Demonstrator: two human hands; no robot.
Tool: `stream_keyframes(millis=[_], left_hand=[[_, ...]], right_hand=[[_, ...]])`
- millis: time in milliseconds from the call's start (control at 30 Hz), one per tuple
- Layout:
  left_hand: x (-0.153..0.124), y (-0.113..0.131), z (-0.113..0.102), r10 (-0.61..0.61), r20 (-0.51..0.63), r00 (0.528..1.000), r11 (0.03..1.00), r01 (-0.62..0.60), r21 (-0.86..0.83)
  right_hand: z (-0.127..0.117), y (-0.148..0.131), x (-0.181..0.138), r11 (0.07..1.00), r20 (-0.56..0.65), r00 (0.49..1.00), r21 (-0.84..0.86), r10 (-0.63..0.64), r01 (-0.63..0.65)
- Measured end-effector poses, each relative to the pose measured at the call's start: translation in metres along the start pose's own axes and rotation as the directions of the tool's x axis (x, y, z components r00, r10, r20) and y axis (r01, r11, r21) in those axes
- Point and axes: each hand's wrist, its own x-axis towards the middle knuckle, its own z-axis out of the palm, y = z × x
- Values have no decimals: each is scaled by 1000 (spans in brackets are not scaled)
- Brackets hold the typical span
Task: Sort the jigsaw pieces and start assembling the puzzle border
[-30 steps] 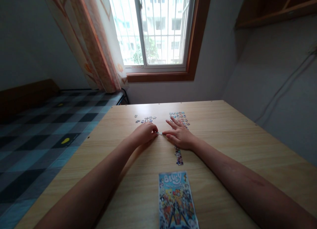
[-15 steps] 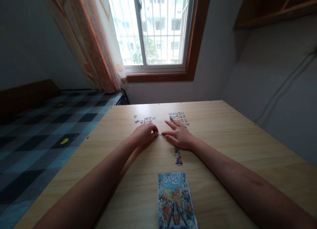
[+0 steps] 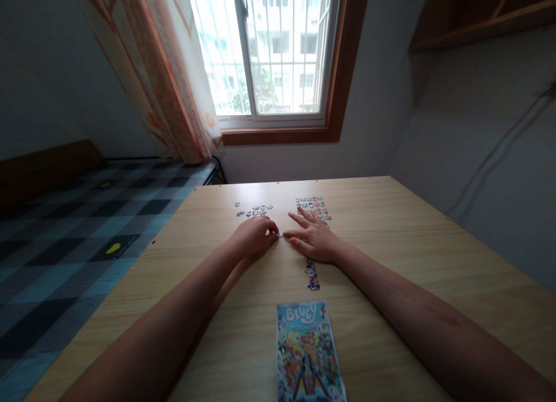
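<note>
My left hand (image 3: 257, 234) pinches a small light-blue puzzle piece (image 3: 280, 234) against the tabletop, thumb and fingers together. My right hand (image 3: 316, 238) lies palm down with its fingers spread, the index fingertip at the right end of that piece. Beyond the right hand is a block of puzzle pieces (image 3: 313, 201), partly covered by its fingers. A joined strip of puzzle pieces (image 3: 312, 276) comes out from under the right palm towards me. Several loose puzzle pieces (image 3: 262, 209) lie just past the left hand.
A printed picture sheet marked "BLUEY" (image 3: 308, 355) lies at the near side of the wooden table (image 3: 382, 309). A bed with a checked cover (image 3: 143, 205) stands to the left. Ahead are a curtain (image 3: 174, 101) and a barred window (image 3: 282, 54); a wooden shelf (image 3: 478, 37) hangs upper right.
Both hands stay nearly where they were. The left fingertips have edged slightly right along the small piece, so less of it shows.
</note>
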Motion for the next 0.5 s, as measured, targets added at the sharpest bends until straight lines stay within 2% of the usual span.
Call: stream_keyframes(millis=[133, 267, 400, 500], left_hand=[[-1, 0, -1, -8, -2, 1000, 1000, 8, 1], [-1, -2, -1, -1, -18, 1000, 999, 0, -52], [-1, -4, 1, -22, -44, 999, 994, 17, -104], [-3, -5, 4, -13, -70, 997, 992, 4, -127]], right_hand=[[1, -1, -1, 1000, -27, 1000, 27, 0, 1], [2, 2, -1, 994, -162, 984, 85, 76, -62], [3, 11, 1, 970, -341, 912, 160, 228, -182], [3, 17, 1, 949, -416, 858, 217, 302, -229]])
